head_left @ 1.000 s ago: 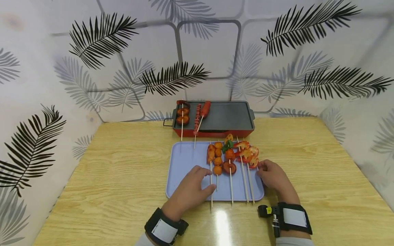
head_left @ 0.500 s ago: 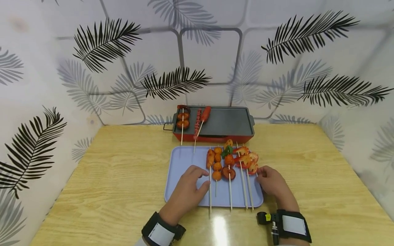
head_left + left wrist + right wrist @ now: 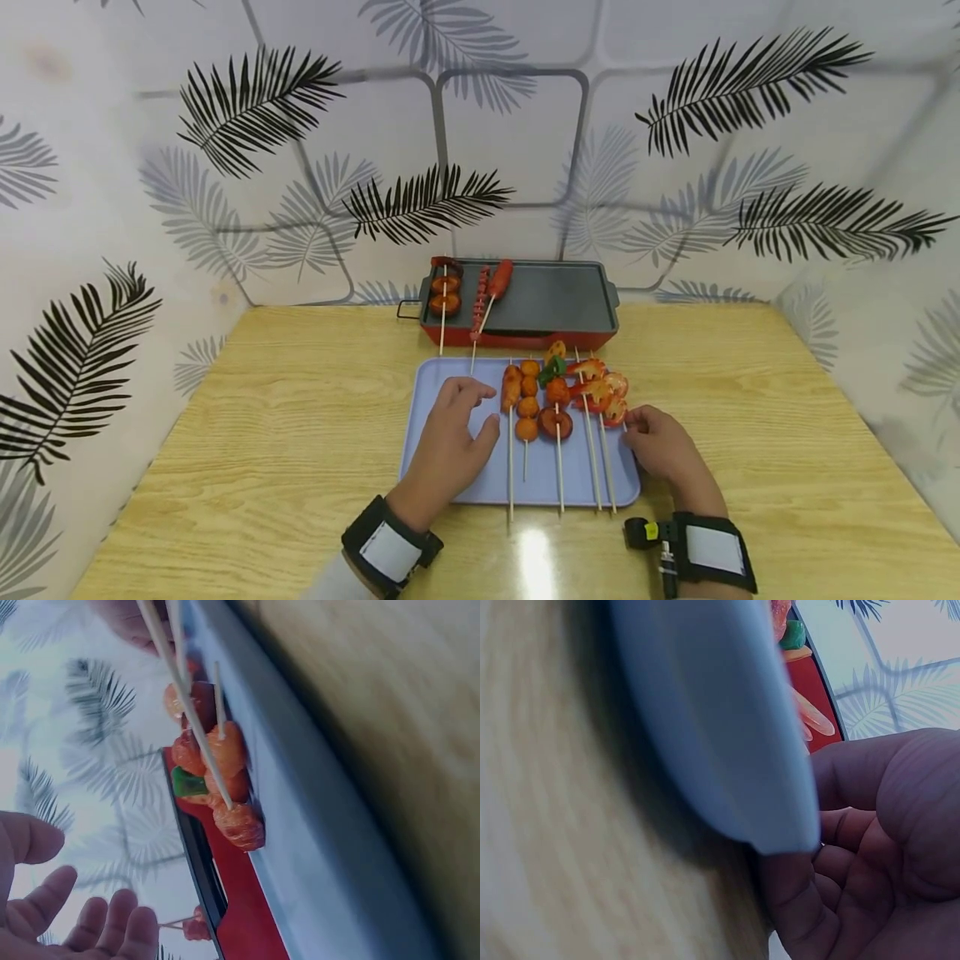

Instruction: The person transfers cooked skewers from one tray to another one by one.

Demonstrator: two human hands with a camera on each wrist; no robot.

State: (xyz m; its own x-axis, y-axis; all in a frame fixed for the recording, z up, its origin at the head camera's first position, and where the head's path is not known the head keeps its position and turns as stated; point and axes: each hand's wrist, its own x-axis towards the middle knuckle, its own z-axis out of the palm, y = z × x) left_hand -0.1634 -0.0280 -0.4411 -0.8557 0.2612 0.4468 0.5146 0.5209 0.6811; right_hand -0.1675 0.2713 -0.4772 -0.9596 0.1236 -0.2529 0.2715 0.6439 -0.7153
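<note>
A lavender tray (image 3: pixel 465 495) lies on the table with several food skewers on it. My right hand (image 3: pixel 660 442) grips its right edge; in the right wrist view the tray's rim (image 3: pixel 780 787) sits between thumb and fingers. My left hand (image 3: pixel 450 437) hovers over the tray's left part, fingers relaxed and apart, holding nothing. Just right of it lies a sausage skewer (image 3: pixel 512 390). Beside that come an orange ball skewer (image 3: pixel 527 408), a mixed skewer with green pepper (image 3: pixel 557 392) and two red pepper skewers (image 3: pixel 596 393). In the left wrist view the left fingers (image 3: pixel 112 922) are spread.
Behind the tray stands a red grill (image 3: pixel 555 304) with a dark top and a wire handle at its left. On its left side lie a mushroom-like skewer (image 3: pixel 446 292), a notched red skewer (image 3: pixel 480 300) and a red sausage skewer (image 3: pixel 500 279). A patterned backdrop rises behind the table.
My left hand has moved left and a little forward, away from the sausage skewer's stick. The right hand stays at the tray's edge. The head view has tilted slightly upward.
</note>
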